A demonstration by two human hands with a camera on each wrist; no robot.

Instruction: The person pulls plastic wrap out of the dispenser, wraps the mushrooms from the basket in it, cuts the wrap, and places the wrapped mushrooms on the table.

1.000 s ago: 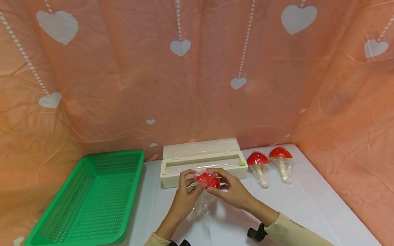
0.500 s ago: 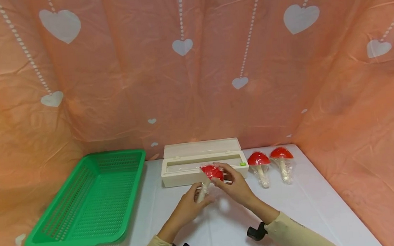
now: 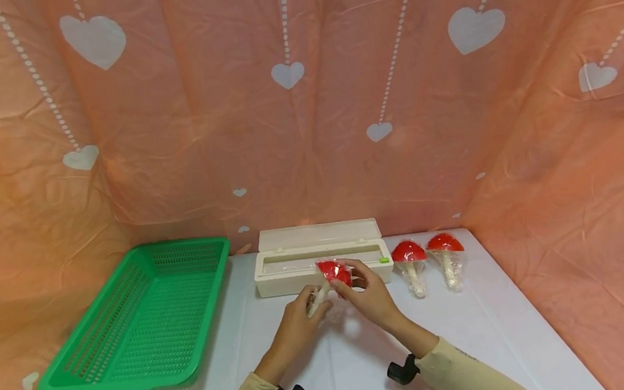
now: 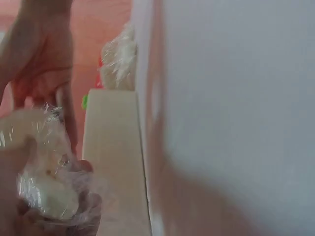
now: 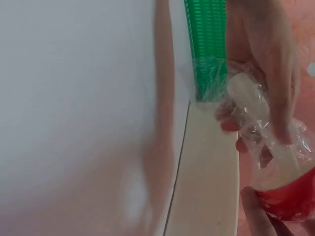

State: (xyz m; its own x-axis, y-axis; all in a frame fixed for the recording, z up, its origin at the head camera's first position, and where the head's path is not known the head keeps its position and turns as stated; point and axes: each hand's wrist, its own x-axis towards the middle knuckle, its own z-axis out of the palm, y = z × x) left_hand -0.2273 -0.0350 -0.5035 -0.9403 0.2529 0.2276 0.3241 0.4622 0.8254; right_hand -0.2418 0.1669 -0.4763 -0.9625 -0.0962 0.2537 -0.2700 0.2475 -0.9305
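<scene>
Between both hands, over the table, is a toy mushroom (image 3: 334, 271) with a red cap and a pale stem, tilted so that its cap points up and right. The left hand (image 3: 292, 328) grips the stem, its thumb along the near side. Fingers of the right hand (image 3: 373, 298) hold the cap from the right. Clear plastic film (image 5: 209, 78) lies crinkled round the stem, with a loose part sticking out beyond the stem's end in the right wrist view. Behind the hands stands a white film dispenser box (image 3: 280, 286), its lid raised.
Two film-wrapped red mushrooms, a nearer one (image 3: 408, 251) and another mushroom (image 3: 444, 243), lie right of the box. A green plastic basket (image 3: 203, 328) stands at the left of the white-covered table (image 3: 470, 342). Orange cloth (image 3: 332, 174) with white hearts hangs behind.
The left hand has moved from the cap down to the stem. The mushroom has turned, so its stem now points down and left. The right hand has stayed at the cap.
</scene>
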